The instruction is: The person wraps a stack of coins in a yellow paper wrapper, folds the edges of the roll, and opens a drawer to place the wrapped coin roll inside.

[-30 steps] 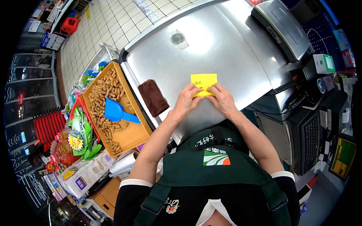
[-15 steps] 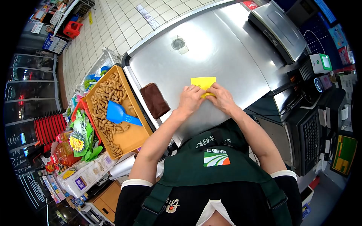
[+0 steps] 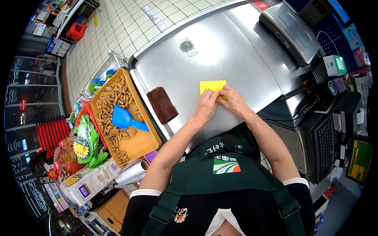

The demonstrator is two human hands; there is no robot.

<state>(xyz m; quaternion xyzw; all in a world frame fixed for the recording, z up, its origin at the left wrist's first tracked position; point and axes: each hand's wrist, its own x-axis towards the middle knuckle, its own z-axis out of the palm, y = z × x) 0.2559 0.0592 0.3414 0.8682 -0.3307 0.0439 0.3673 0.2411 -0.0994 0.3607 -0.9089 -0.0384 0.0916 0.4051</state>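
Observation:
A yellow paper (image 3: 213, 85) with printed characters lies on the metal counter (image 3: 165, 63), its near edge folded or curled under my fingers. My left hand (image 3: 207, 104) presses on the lower left part of the paper, fingers together. My right hand (image 3: 233, 101) pinches the paper's lower right edge, close beside the left. The two hands nearly touch and hide the near part of the paper. To the left of them, a folded dark brown cloth (image 3: 162, 105) rests at the counter's edge.
An orange tray (image 3: 138, 143) of peanuts with a blue scoop (image 3: 123, 118) stands left of the counter. A grey metal-topped machine (image 3: 290, 33) is at the back right, a black keyboard (image 3: 326, 145) at the right. Packaged goods (image 3: 86, 143) sit at the left.
My left hand has moved right and up over the paper, closer to my right hand. More of the paper's lower part is now covered by the fingers. The view has shifted slightly.

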